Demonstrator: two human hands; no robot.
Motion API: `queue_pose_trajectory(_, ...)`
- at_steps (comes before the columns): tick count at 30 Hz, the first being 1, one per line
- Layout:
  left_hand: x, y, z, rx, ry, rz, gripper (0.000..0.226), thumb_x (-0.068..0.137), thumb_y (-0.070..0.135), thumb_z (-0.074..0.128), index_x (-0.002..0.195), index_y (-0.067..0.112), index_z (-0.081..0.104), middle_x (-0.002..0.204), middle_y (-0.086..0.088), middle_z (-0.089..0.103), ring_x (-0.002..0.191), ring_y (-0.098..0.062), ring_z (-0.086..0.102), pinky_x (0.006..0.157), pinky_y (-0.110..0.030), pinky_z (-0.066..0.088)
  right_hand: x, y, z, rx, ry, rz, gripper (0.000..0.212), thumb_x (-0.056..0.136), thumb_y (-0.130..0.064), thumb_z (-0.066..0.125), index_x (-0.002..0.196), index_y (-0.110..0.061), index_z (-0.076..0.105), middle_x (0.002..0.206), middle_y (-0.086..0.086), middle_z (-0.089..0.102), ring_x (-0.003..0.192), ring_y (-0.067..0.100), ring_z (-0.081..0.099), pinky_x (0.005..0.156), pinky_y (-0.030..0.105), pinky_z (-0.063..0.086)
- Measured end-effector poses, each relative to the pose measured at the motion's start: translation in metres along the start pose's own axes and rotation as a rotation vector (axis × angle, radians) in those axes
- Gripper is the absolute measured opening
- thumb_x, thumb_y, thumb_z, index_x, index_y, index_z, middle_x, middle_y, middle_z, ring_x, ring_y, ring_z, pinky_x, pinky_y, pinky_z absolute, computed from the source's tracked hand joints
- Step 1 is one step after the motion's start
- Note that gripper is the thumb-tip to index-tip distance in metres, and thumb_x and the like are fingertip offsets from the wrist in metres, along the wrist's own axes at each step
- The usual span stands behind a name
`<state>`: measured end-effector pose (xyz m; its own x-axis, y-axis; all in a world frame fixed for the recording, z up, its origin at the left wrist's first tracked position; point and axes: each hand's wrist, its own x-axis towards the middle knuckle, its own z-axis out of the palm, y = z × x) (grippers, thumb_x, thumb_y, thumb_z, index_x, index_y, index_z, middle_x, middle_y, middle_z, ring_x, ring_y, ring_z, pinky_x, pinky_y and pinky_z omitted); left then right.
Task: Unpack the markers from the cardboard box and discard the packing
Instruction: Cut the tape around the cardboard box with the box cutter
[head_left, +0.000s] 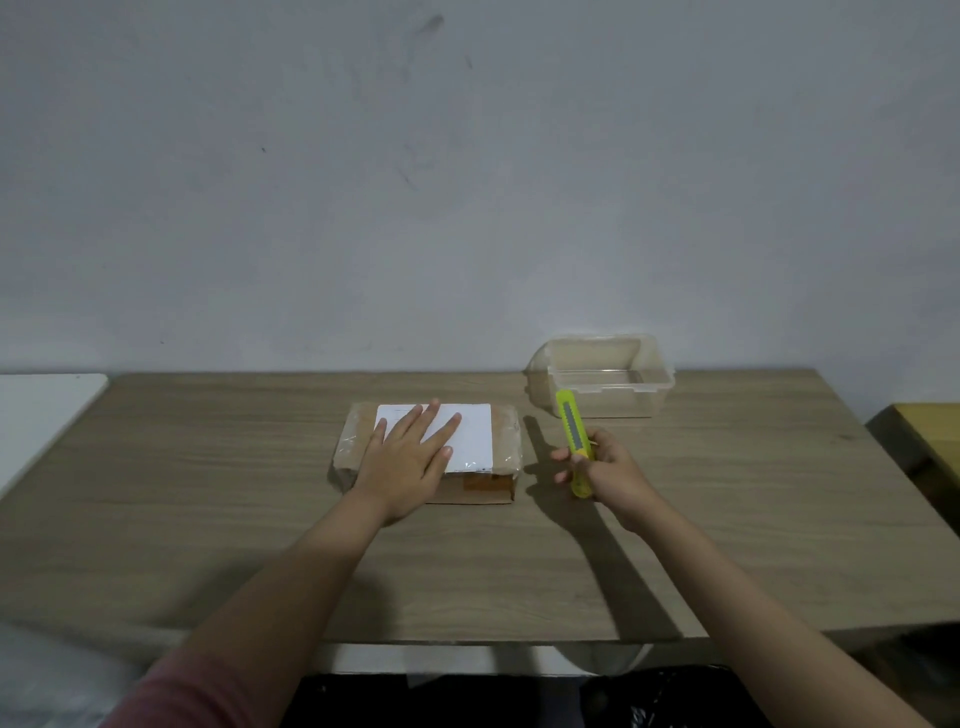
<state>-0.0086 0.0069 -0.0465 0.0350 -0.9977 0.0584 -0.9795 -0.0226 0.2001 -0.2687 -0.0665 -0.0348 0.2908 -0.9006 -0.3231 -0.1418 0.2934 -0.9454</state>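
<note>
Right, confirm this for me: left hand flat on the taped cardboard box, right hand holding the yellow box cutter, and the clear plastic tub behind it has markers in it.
One thing is wrong: the clear plastic tub is empty, as the head view shows. The rest stands: the left hand lies flat on the taped cardboard box, and the right hand holds the yellow box cutter.

A plain room, most likely a home workspace or small back office rather than a shop or lab. A wood-grain surface (208, 519) is pushed up against a bare, scuffed pale wall (467, 182) with a few dark marks. A white surface (36, 415) butts up on the left, and a yellowish piece of furniture (930, 431) stands to the right. A clear plastic tub (608, 376) sits by the wall, everyday household storage.
</note>
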Motion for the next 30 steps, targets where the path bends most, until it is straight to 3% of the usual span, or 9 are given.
queue_pose_trajectory(2,0.002,0.001,-0.004,-0.012,-0.005,0.001,0.067,0.084,0.056,-0.002,0.148,0.041,0.015,0.16,0.006,0.009,0.147,-0.017,0.007,0.117,-0.048,0.001,-0.005,-0.003,0.001,0.079,-0.001,-0.02,0.026,0.098,-0.004,0.04,0.123,-0.011,0.042,0.09,0.007,0.061,0.059,0.016,0.06,0.044,0.029,0.052)
queue_pose_trajectory(5,0.007,0.009,-0.011,-0.005,0.014,0.005,0.068,0.086,0.053,0.007,0.145,0.03,0.031,0.159,0.0,0.016,0.147,-0.02,0.011,0.117,-0.048,0.001,-0.013,-0.007,0.005,0.111,-0.021,-0.051,0.02,0.099,-0.007,0.037,0.118,-0.008,0.042,0.087,0.01,0.058,0.056,0.015,0.062,0.048,0.03,0.056)
queue_pose_trajectory(10,0.02,0.023,-0.006,-0.072,-0.01,-0.046,0.056,0.095,0.049,0.027,0.141,0.018,0.036,0.159,0.0,0.015,0.147,-0.021,0.008,0.116,-0.052,0.003,-0.02,-0.004,0.009,0.285,-0.142,-0.031,0.018,0.096,0.005,0.036,0.11,-0.001,0.046,0.089,0.015,0.065,0.061,0.014,0.069,0.056,0.029,0.059)
queue_pose_trajectory(16,0.018,0.021,0.005,-0.053,0.01,-0.044,0.067,0.086,0.059,0.011,0.146,0.032,0.026,0.16,0.004,0.01,0.148,-0.021,0.005,0.116,-0.052,0.006,-0.023,0.004,0.012,0.097,-0.026,-0.086,0.016,0.099,-0.01,0.041,0.1,0.003,0.051,0.071,0.012,0.06,0.042,0.008,0.052,0.037,0.024,0.048)
queue_pose_trajectory(21,0.015,0.02,0.01,-0.01,0.03,-0.023,0.064,0.084,0.06,0.001,0.144,0.049,0.017,0.16,0.001,0.009,0.148,-0.024,0.005,0.114,-0.055,0.008,-0.022,0.005,0.011,-0.05,0.052,-0.053,0.017,0.099,-0.017,0.044,0.089,-0.008,0.054,0.061,0.008,0.059,0.035,0.014,0.048,0.035,0.02,0.039)
queue_pose_trajectory(26,0.015,0.021,0.011,0.004,0.037,-0.031,0.061,0.084,0.06,-0.001,0.144,0.051,0.013,0.16,0.001,0.007,0.148,-0.024,0.005,0.114,-0.054,0.008,-0.013,0.002,0.005,-0.137,0.08,-0.049,0.014,0.097,-0.018,0.047,0.107,-0.013,0.057,0.061,0.012,0.063,0.033,0.017,0.05,0.036,0.022,0.041)
queue_pose_trajectory(30,0.015,0.02,0.013,0.012,0.043,-0.029,0.058,0.086,0.062,0.001,0.143,0.054,0.01,0.16,0.001,0.007,0.147,-0.024,0.005,0.114,-0.056,0.008,-0.005,-0.001,0.002,-0.237,0.055,-0.104,0.027,0.096,-0.017,0.049,0.121,-0.022,0.057,0.058,0.007,0.063,0.034,0.014,0.045,0.037,0.021,0.038)
